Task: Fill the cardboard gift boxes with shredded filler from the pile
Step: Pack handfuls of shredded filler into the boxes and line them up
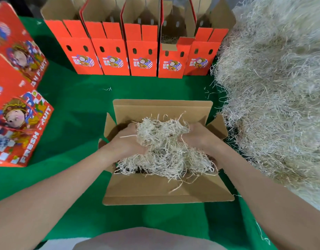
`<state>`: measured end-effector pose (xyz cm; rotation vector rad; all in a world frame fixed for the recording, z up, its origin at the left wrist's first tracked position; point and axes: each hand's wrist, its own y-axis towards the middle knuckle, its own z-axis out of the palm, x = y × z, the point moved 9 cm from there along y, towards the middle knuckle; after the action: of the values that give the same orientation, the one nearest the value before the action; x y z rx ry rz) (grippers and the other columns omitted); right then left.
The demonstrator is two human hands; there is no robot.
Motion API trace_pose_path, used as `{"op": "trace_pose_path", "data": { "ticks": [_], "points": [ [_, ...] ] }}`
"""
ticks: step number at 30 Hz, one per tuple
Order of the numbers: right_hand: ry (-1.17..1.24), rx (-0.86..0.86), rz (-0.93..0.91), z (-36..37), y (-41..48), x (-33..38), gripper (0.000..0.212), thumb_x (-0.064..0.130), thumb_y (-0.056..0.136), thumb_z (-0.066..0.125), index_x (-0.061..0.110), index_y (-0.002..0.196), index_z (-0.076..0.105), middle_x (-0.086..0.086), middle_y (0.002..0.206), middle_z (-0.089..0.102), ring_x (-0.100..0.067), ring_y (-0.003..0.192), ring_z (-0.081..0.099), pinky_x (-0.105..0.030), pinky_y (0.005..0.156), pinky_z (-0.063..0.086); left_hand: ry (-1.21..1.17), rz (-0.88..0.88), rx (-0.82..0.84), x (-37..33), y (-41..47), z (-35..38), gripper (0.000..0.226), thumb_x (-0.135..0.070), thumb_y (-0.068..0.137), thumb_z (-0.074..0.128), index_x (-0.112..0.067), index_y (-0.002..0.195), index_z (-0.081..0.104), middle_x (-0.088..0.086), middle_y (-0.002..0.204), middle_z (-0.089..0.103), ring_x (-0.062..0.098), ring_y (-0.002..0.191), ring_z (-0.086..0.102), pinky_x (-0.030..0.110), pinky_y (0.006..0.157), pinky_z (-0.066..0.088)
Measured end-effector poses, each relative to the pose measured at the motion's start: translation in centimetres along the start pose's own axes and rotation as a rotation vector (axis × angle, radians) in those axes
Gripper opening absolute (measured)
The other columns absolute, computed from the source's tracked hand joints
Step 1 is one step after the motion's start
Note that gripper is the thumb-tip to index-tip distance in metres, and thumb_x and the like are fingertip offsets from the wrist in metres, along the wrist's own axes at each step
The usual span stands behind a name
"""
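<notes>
Forearms come in from the bottom edge over green table cloth. Far left: closed printed fruit boxes, stacked, clear of the work. Left hand clenched on a clump of shredded filler above the open cardboard box, flaps splayed, more shred inside. Right hand clutches the same clump, fingertips buried. Back row: five red gift boxes upright, tops open. Filler pile fills the right side, touching the box flap.
</notes>
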<state>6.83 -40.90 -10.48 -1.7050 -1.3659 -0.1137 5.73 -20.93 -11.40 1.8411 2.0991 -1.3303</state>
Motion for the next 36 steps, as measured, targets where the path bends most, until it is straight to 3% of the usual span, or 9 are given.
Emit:
{"op": "trace_pose_path", "data": {
  "ticks": [4,7,14,17,21,24,28,31,36],
  "points": [
    [-0.239,0.104,0.034,2.3,2.0,0.6,0.043,0.01,0.09,0.044,-0.003,0.131,0.041,-0.006,0.088,0.056,-0.012,0.063,0.046,-0.023,0.055,0.04,0.57,0.133,-0.134,-2.3,-0.5,-0.8,0.099,-0.041,0.071,0.072,-0.02,0.145,0.01,0.009,0.142,0.033,0.029,0.132,0.031,0.041,0.106,0.029],
    [-0.379,0.146,0.073,3.9,3.7,-0.6,0.023,0.006,0.092,0.041,0.0,0.11,0.054,-0.005,0.076,0.048,-0.011,0.056,0.036,-0.019,0.05,0.03,0.554,0.419,-0.429,-5.1,-1.9,-2.2,0.053,-0.032,0.082,0.061,-0.026,0.13,0.04,0.002,0.128,0.043,0.022,0.117,0.043,0.039,0.102,0.034],
    [-0.328,0.211,0.199,5.5,6.3,-3.6,0.041,0.027,0.096,0.046,-0.001,0.126,0.049,-0.003,0.091,0.055,-0.01,0.07,0.047,-0.019,0.058,0.039,0.868,0.209,0.579,0.1,0.6,8.2,0.034,0.002,0.09,0.035,0.002,0.119,0.053,0.016,0.106,0.052,0.024,0.084,0.052,0.032,0.073,0.042],
    [-0.35,0.202,0.251,5.1,6.2,-5.1,0.043,0.018,0.095,0.043,-0.001,0.134,0.039,-0.015,0.134,0.046,-0.022,0.105,0.053,-0.028,0.086,0.048,1.07,0.203,0.646,0.5,0.8,8.6,0.025,0.0,0.09,0.038,0.001,0.106,0.057,0.007,0.08,0.047,0.024,0.072,0.047,0.034,0.062,0.04],
    [-0.641,0.072,0.07,3.0,4.8,-2.5,0.031,-0.002,0.083,0.046,0.009,0.111,0.055,-0.007,0.096,0.061,-0.019,0.077,0.059,-0.031,0.059,0.048,1.187,0.265,0.63,-2.2,1.5,8.8,0.017,0.004,0.087,0.04,-0.002,0.089,0.056,0.003,0.068,0.041,0.017,0.054,0.038,0.027,0.046,0.034],
    [-0.781,0.065,-0.062,2.3,3.2,-0.6,0.017,-0.004,0.082,0.048,0.009,0.09,0.056,-0.002,0.078,0.056,-0.015,0.065,0.055,-0.027,0.051,0.043,1.27,0.242,0.65,-3.0,2.9,9.9,0.021,0.003,0.088,0.041,-0.004,0.1,0.056,0.004,0.074,0.044,0.016,0.062,0.046,0.029,0.063,0.044],
    [-0.949,0.443,-0.067,7.1,3.8,-1.9,0.037,0.001,0.09,0.044,0.005,0.126,0.051,-0.011,0.108,0.059,-0.017,0.078,0.052,-0.027,0.07,0.048,1.401,0.153,0.717,-0.7,4.5,11.2,0.044,-0.017,0.095,0.039,-0.007,0.138,0.04,0.015,0.134,0.045,0.032,0.123,0.043,0.049,0.105,0.031],
    [-1.064,0.595,0.023,9.8,5.2,-4.9,0.051,0.008,0.094,0.04,0.011,0.144,0.03,-0.014,0.139,0.041,-0.022,0.106,0.052,-0.03,0.088,0.045,1.36,0.07,0.746,1.8,4.8,11.4,0.043,-0.023,0.096,0.042,-0.004,0.134,0.043,0.015,0.14,0.04,0.032,0.128,0.039,0.047,0.105,0.032],
    [-0.837,0.342,0.013,7.4,6.9,-4.1,0.045,-0.003,0.091,0.042,0.009,0.134,0.046,-0.014,0.13,0.052,-0.025,0.104,0.057,-0.032,0.085,0.049,1.181,0.065,0.645,2.5,4.9,9.7,0.032,-0.012,0.093,0.05,0.001,0.121,0.056,0.016,0.132,0.052,0.03,0.122,0.048,0.039,0.104,0.033]
  ]
}}
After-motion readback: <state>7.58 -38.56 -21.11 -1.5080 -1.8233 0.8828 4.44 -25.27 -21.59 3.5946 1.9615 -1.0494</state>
